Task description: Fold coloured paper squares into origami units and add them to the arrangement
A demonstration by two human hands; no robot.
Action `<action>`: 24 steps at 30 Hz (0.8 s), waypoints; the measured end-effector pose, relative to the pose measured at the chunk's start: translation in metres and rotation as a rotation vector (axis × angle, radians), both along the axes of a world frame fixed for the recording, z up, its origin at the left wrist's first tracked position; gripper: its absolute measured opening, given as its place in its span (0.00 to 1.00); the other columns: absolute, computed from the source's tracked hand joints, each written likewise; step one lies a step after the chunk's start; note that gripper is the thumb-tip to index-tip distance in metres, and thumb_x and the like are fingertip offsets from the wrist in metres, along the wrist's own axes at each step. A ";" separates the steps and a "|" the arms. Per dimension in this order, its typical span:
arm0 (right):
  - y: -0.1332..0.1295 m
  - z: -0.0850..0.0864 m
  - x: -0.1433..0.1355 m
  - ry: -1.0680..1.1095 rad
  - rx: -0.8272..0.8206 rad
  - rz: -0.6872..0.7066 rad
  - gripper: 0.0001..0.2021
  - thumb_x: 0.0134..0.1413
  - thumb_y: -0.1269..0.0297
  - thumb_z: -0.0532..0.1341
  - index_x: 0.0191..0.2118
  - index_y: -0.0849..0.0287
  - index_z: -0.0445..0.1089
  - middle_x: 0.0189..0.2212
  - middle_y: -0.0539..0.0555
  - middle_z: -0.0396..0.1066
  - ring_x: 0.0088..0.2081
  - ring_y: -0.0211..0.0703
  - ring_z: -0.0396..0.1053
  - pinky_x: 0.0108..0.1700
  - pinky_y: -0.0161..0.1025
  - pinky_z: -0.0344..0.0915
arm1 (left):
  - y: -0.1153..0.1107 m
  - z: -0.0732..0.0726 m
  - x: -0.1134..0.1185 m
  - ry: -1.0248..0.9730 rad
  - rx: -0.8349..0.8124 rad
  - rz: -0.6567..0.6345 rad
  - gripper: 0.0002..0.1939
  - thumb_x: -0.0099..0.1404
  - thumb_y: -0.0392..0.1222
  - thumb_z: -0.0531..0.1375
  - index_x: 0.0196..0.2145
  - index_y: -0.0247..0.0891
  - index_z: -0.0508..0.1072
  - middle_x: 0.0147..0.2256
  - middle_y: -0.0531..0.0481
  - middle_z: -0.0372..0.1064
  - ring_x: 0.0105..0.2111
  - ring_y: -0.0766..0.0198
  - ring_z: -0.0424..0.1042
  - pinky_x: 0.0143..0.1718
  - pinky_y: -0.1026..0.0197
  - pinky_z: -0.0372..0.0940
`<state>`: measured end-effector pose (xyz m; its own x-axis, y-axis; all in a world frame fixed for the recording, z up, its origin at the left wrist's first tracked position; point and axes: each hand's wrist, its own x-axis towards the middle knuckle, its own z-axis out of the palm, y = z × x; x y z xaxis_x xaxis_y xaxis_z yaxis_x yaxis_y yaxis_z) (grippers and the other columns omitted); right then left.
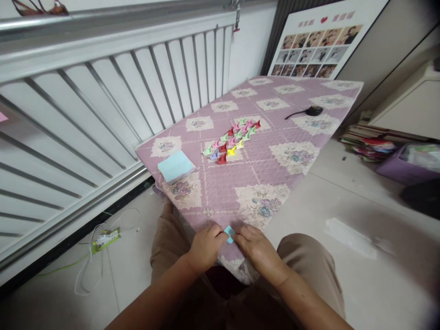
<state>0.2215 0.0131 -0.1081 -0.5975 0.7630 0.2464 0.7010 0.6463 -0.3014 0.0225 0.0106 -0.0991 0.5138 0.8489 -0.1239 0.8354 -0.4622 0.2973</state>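
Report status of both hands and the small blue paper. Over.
Left hand, right hand: both on small blue paper, near edge of table. Colorful folded papers farther off, not in the way.

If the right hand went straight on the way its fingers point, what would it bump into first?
The right hand would seemingly meet the small blue paper first, right at its fingertips, then the left hand, though depth is unclear.

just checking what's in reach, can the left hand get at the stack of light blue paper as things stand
Probably yes: the left hand is busy with the small blue paper, but only tablecloth seems to lie between it and the stack.
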 end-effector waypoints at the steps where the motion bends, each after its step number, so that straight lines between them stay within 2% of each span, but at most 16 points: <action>1: -0.001 0.000 0.000 0.007 -0.001 0.000 0.07 0.58 0.70 0.57 0.38 0.56 0.72 0.31 0.53 0.68 0.37 0.45 0.65 0.43 0.42 0.61 | 0.000 0.000 -0.001 0.006 0.008 -0.014 0.14 0.70 0.41 0.50 0.49 0.46 0.70 0.44 0.49 0.67 0.41 0.60 0.65 0.40 0.60 0.62; 6: -0.005 -0.002 0.002 0.016 0.020 0.010 0.12 0.57 0.71 0.57 0.46 0.56 0.71 0.35 0.54 0.70 0.39 0.47 0.66 0.45 0.43 0.62 | -0.004 0.005 -0.005 0.078 0.090 -0.139 0.17 0.71 0.41 0.47 0.55 0.46 0.65 0.45 0.47 0.67 0.40 0.59 0.65 0.39 0.58 0.62; 10: -0.012 -0.001 0.002 0.000 0.050 -0.011 0.17 0.57 0.73 0.57 0.52 0.57 0.68 0.41 0.56 0.71 0.44 0.49 0.66 0.49 0.46 0.61 | -0.012 0.012 -0.007 0.160 0.157 -0.205 0.20 0.71 0.40 0.47 0.59 0.40 0.58 0.46 0.43 0.66 0.38 0.57 0.64 0.36 0.56 0.61; 18: -0.027 -0.004 0.004 -0.056 0.060 -0.134 0.22 0.55 0.74 0.58 0.55 0.55 0.65 0.49 0.57 0.70 0.51 0.52 0.64 0.53 0.51 0.57 | -0.023 0.008 -0.003 0.231 0.180 -0.206 0.24 0.70 0.39 0.46 0.63 0.38 0.51 0.50 0.39 0.64 0.39 0.57 0.64 0.34 0.55 0.60; 24: -0.031 -0.010 -0.002 -0.066 0.014 -0.216 0.22 0.54 0.76 0.57 0.54 0.53 0.66 0.51 0.56 0.70 0.54 0.54 0.61 0.53 0.53 0.53 | -0.021 0.007 0.000 0.241 0.199 -0.210 0.23 0.70 0.38 0.44 0.62 0.36 0.52 0.50 0.38 0.65 0.38 0.56 0.64 0.32 0.55 0.59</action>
<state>0.2194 -0.0179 -0.1179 -0.4362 0.8715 0.2241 0.8412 0.4833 -0.2424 0.0223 -0.0108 -0.0917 0.6555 0.7478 -0.1060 0.7513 -0.6599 -0.0087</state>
